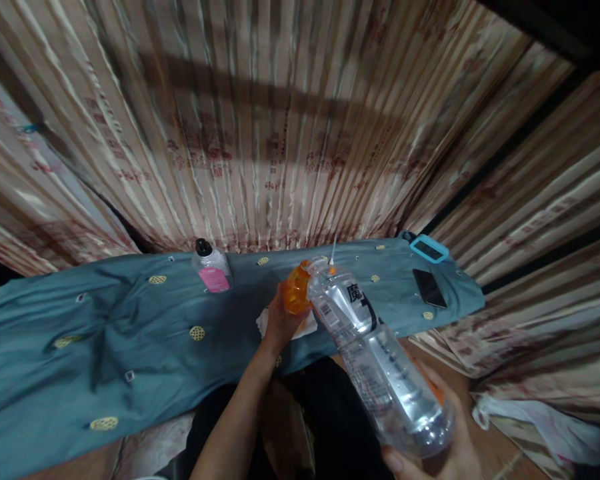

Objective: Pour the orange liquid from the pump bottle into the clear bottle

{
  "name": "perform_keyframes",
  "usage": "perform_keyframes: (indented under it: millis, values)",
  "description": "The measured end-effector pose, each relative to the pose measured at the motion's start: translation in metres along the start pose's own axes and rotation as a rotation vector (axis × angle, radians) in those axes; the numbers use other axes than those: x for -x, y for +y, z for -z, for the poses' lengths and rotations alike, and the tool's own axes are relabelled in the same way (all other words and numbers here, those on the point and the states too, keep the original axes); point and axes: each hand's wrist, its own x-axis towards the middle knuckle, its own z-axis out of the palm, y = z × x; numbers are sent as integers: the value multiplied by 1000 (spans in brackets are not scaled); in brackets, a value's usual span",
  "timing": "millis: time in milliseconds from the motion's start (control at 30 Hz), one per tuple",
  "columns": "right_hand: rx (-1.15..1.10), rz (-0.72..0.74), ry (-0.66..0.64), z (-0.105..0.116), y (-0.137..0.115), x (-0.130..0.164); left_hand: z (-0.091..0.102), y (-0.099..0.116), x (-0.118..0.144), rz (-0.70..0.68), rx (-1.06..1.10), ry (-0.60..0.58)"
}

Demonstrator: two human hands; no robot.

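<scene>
My left hand (279, 321) is wrapped round a small translucent orange bottle (296, 291). My right hand (447, 433) grips the lower end of a large clear plastic bottle (375, 360) with a silver label. This large bottle is tilted, its neck pointing up and left and meeting the top of the orange bottle; whether liquid flows between them I cannot tell. Under my left hand lies a white tissue or cloth (307, 328). Behind the large bottle's neck, a thin white stick-like piece (334, 250) with an orange part shows, mostly hidden.
Bottle with black cap and pink label (214, 273) stands left on the teal patterned cloth (145, 320). To the right lie a dark phone (430, 288) and a light-blue framed device (429, 249). Striped curtains (260, 133) hang behind and beside; a white plastic bag (540, 420) sits lower right.
</scene>
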Motion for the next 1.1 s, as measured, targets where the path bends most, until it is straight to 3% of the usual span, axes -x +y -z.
perform_keyframes:
  millis: [333, 833, 1100]
  values:
    - [25, 55, -4, -1, -4, -1, 0, -1, 1, -20, 14, 5]
    - [117, 26, 11, -1, -6, -1, -2, -2, 2, -17, 8, 22]
    - [58, 18, 4, -1, -5, 0, -2, 0, 2, 25, 9, 12]
